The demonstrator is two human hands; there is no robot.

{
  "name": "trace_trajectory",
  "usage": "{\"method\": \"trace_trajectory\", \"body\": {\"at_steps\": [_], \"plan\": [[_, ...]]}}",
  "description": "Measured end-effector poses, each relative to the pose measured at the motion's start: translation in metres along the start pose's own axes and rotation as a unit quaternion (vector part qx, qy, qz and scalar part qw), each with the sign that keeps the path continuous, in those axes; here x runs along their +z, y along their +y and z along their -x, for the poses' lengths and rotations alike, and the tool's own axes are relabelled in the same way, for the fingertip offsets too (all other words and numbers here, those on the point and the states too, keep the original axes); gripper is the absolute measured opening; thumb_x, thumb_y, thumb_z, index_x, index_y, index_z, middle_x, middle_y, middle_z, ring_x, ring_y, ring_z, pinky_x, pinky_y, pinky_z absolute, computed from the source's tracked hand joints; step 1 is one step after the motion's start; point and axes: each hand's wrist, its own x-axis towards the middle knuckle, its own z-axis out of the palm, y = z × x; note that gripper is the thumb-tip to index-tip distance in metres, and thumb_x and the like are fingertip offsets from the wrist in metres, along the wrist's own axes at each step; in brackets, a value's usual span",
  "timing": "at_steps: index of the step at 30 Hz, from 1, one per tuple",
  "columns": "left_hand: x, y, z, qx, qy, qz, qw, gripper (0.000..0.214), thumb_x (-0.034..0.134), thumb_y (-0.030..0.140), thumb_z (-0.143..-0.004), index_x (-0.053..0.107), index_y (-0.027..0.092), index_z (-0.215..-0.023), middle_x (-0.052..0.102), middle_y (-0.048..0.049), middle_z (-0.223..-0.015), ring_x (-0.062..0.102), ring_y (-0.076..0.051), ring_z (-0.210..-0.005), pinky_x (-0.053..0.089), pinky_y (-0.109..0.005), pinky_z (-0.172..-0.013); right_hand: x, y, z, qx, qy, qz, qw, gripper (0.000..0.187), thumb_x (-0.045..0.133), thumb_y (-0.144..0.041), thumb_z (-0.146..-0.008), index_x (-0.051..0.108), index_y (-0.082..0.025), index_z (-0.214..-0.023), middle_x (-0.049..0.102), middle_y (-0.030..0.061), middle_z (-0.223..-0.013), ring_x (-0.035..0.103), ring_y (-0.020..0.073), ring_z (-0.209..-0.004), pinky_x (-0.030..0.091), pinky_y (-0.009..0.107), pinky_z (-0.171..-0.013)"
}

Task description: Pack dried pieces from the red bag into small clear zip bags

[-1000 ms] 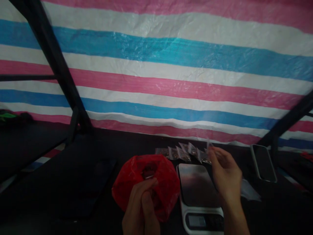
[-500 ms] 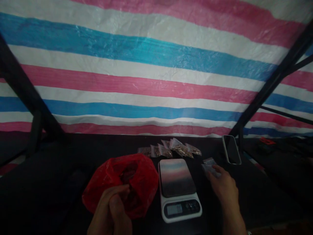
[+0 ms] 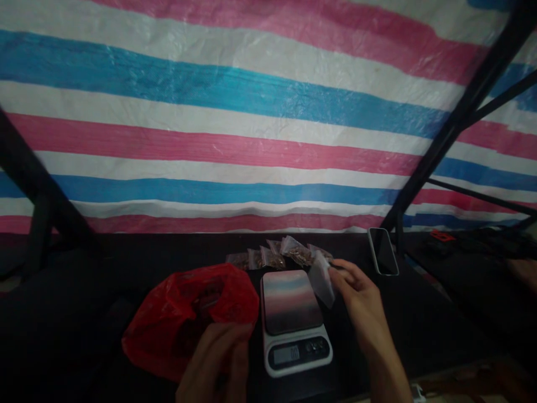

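My right hand [image 3: 358,291] pinches a small clear plastic pouch [image 3: 322,277] and holds it just right of the scale's platform. A white digital kitchen scale [image 3: 293,322] with a shiny steel top stands in the middle of the dark table. My left hand [image 3: 218,364] is blurred at the bottom, its fingers curled at the edge of an open red plastic bag [image 3: 188,316] left of the scale. Behind the scale lies a row of several small filled pouches [image 3: 279,256] with brownish contents.
A phone [image 3: 383,251] lies screen-up to the right on the dark table [image 3: 428,313]. A striped pink, blue and white tarp [image 3: 251,123] hangs behind. Black metal frame bars [image 3: 457,112] slant at both sides. A small red object [image 3: 440,235] lies far right.
My right hand picked an empty pouch from the table right of the scale and lifted it toward the scale. The view shifted right and down. My left hand stayed at the red bag.
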Motion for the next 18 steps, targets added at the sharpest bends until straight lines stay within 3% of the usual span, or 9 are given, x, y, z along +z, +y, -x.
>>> {"method": "trace_trajectory", "body": {"at_steps": [1, 3, 6, 8, 11, 13, 18], "plan": [[0.001, -0.001, 0.000, 0.023, -0.040, 0.015, 0.999, 0.016, 0.068, 0.033, -0.096, 0.079, 0.031, -0.106, 0.081, -0.0019, -0.096, 0.077, -0.018, -0.082, 0.060, -0.023, -0.073, 0.014, -0.006, 0.007, 0.001, -0.078, -0.021, 0.997, 0.051, 0.087, -0.055, -0.075, 0.075, -0.019, -0.109, 0.069, -0.0016, -0.068, 0.061, 0.0164, -0.063, 0.048, 0.027, -0.062], [0.003, -0.002, -0.001, 0.003, -0.087, 0.056, 0.995, 0.027, 0.075, 0.039, -0.091, 0.079, 0.029, -0.115, 0.082, -0.0059, -0.104, 0.079, -0.021, -0.086, 0.063, -0.026, -0.073, 0.042, -0.016, 0.022, -0.013, -0.230, -0.027, 0.973, 0.036, 0.086, -0.047, -0.080, 0.078, -0.020, -0.103, 0.068, -0.0026, -0.069, 0.056, 0.0134, -0.061, 0.044, 0.025, -0.059], [0.008, 0.000, -0.004, -0.133, -0.049, 0.119, 0.983, 0.029, 0.079, 0.047, -0.087, 0.080, 0.025, -0.106, 0.081, -0.0084, -0.101, 0.078, -0.023, -0.086, 0.064, -0.029, -0.073, 0.074, -0.023, 0.040, -0.053, -0.354, -0.021, 0.934, 0.011, 0.081, -0.032, -0.085, 0.080, -0.022, -0.089, 0.072, -0.0006, -0.077, 0.060, 0.0145, -0.070, 0.047, 0.025, -0.065], [0.009, 0.002, -0.010, -0.233, -0.010, 0.166, 0.958, 0.030, 0.080, 0.051, -0.084, 0.077, 0.023, -0.095, 0.079, -0.0063, -0.091, 0.076, -0.022, -0.080, 0.063, -0.028, -0.070, 0.086, -0.024, 0.046, -0.067, -0.381, -0.024, 0.922, 0.006, 0.077, -0.023, -0.084, 0.079, -0.023, -0.090, 0.073, -0.0003, -0.082, 0.061, 0.0154, -0.075, 0.049, 0.026, -0.069], [0.006, 0.003, -0.023, -0.332, -0.001, 0.238, 0.913, 0.040, 0.085, 0.059, -0.076, 0.074, 0.022, -0.087, 0.077, -0.0029, -0.082, 0.074, -0.019, -0.071, 0.062, -0.026, -0.066, 0.094, -0.021, 0.049, -0.061, -0.390, -0.024, 0.919, 0.017, 0.073, -0.013, -0.081, 0.079, -0.024, -0.092, 0.072, -0.0018, -0.084, 0.061, 0.0150, -0.076, 0.049, 0.026, -0.071], [0.001, 0.000, -0.030, -0.359, -0.026, 0.270, 0.893, 0.047, 0.086, 0.065, -0.071, 0.073, 0.022, -0.083, 0.077, -0.0028, -0.081, 0.073, -0.019, -0.071, 0.063, -0.028, -0.067, 0.097, -0.018, 0.050, -0.049, -0.387, -0.028, 0.920, 0.018, 0.072, -0.011, -0.081, 0.079, -0.024, -0.091, 0.070, -0.0026, -0.082, 0.060, 0.0146, -0.076, 0.049, 0.026, -0.071], [-0.007, -0.015, -0.031, -0.383, -0.063, 0.288, 0.876, 0.055, 0.077, 0.073, -0.078, 0.077, 0.019, -0.084, 0.077, -0.0044, -0.081, 0.072, -0.019, -0.074, 0.061, -0.027, -0.071, 0.104, -0.017, 0.051, -0.042, -0.386, -0.017, 0.922, 0.020, 0.074, -0.012, -0.080, 0.078, -0.025, -0.094, 0.065, -0.0038, -0.081, 0.057, 0.0150, -0.076, 0.047, 0.027, -0.071]]}}
